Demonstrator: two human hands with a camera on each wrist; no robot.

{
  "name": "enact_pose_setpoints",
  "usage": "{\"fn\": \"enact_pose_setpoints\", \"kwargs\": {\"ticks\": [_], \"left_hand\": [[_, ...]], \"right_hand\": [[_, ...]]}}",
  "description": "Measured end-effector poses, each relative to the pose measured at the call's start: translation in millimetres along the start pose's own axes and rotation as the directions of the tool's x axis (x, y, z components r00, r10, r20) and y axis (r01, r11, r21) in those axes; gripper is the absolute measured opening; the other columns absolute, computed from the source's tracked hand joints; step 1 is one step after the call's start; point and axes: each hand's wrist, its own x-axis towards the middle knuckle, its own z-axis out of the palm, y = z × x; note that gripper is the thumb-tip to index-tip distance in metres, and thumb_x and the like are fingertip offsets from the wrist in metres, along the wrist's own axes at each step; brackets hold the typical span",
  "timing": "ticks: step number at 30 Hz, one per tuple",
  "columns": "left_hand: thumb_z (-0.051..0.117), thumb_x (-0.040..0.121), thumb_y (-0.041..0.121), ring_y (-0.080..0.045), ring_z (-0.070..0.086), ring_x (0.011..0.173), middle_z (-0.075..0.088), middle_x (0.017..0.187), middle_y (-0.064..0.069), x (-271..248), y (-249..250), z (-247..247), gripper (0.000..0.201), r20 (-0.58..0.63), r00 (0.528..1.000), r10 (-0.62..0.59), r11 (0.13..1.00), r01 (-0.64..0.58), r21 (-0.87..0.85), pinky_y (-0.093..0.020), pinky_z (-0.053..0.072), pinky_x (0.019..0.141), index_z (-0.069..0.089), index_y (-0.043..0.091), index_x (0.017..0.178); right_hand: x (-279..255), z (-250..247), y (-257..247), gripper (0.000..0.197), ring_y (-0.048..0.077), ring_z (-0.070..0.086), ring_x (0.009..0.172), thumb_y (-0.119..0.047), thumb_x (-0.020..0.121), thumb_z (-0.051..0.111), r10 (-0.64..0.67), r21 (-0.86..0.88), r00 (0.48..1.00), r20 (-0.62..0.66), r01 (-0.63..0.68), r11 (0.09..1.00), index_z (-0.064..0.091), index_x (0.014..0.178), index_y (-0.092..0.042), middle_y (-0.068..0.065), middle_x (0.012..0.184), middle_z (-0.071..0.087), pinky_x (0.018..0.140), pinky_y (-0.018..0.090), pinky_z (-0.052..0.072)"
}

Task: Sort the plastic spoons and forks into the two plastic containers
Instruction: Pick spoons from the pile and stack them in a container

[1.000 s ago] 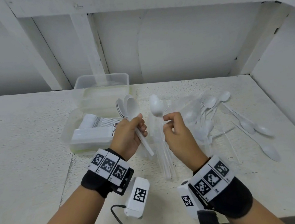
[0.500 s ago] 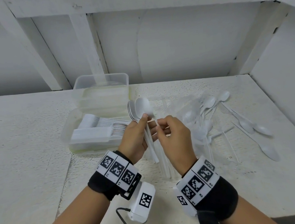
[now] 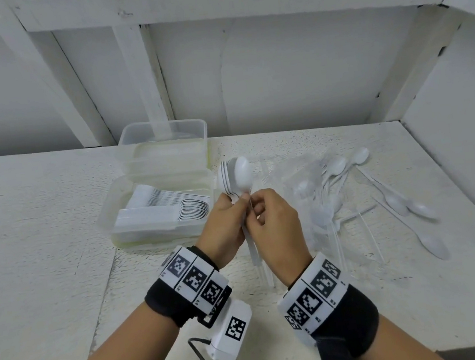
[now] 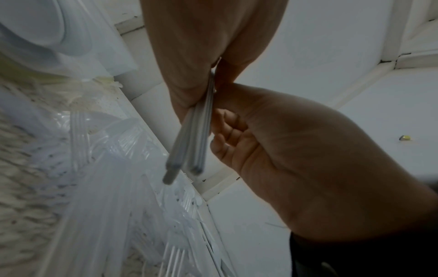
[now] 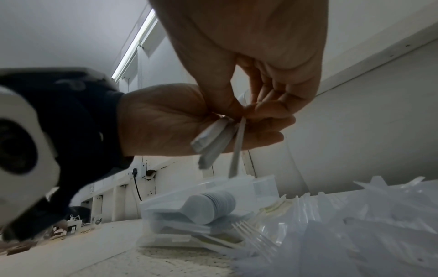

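Spoons [image 3: 240, 176] upright, bowls seemingly up

Loose cutlery pile [image 4: 113, 187] blurred; handle ends [image 4: 182, 168] blurred, count unclear.

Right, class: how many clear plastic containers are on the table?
2. The front container, holding stacked spoons, sits nearer the camera; the rear container stands directly behind it, by the wall. None seems hidden.

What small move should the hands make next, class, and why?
Probably the right hand lets go of the spoon, leaving it with the left hand. That spoon already lies against the bundle the left hand grips, and loose spoons wait on the table.
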Motion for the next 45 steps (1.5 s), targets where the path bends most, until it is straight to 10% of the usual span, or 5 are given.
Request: {"fn": "enact_pose_setpoints", "kwargs": {"ticks": [10, 22, 31, 45], "left_hand": [[0.038, 0.100, 0.013, -0.016, 0.062, 0.073, 0.061, 0.087, -0.011, -2, 1, -1, 0.032, 0.055, 0.998, 0.024, 0.999, -0.022, -0.032, -0.024, 0.053, 0.064, 0.039, 0.000, 0.130], [0.035, 0.100, 0.015, -0.010, 0.064, 0.064, 0.066, 0.069, 0.000, -13, 14, -11, 0.024, 0.196, 0.979, -0.049, 0.991, 0.023, 0.132, -0.022, 0.053, 0.058, 0.056, 0.006, 0.094], [0.037, 0.100, 0.017, -0.010, 0.056, 0.060, 0.055, 0.072, -0.001, -14, 8, -13, 0.016, 0.171, 0.983, -0.061, 0.964, 0.013, 0.264, -0.027, 0.049, 0.064, 0.042, 0.007, 0.111], [0.037, 0.099, 0.008, -0.009, 0.054, 0.061, 0.054, 0.076, -0.001, -12, 1, -8, 0.013, 0.136, 0.990, -0.040, 0.997, 0.030, 0.076, -0.025, 0.048, 0.060, 0.050, 0.008, 0.100]], "right_hand": [[3, 3, 0, 0.020, 0.003, 0.043, 0.064, -0.013, 0.090, 0.057, -0.013, 0.003, 0.998, -0.053, 0.013, 1.000, 0.059, 0.109, -0.013, -0.001, 0.079, 0.050, 0.060, 0.013, 0.038], [0, -11, -1, 0.029, 0.002, 0.046, 0.063, -0.014, 0.087, 0.049, -0.201, -0.063, 0.979, -0.023, 0.199, 0.978, 0.070, 0.106, -0.007, -0.004, 0.084, 0.046, 0.058, 0.005, 0.036], [28, -39, -7, 0.005, 0.002, 0.056, 0.072, -0.018, 0.086, 0.066, 0.050, 0.288, 0.988, 0.144, -0.090, 0.954, 0.063, 0.089, -0.016, -0.006, 0.081, 0.063, 0.066, 0.009, 0.043], [32, -39, -13, 0.015, 0.010, 0.056, 0.055, -0.004, 0.090, 0.055, 0.099, 0.459, 0.965, 0.245, -0.205, 0.864, 0.050, 0.078, -0.012, 0.007, 0.068, 0.058, 0.048, 0.018, 0.044]]}}
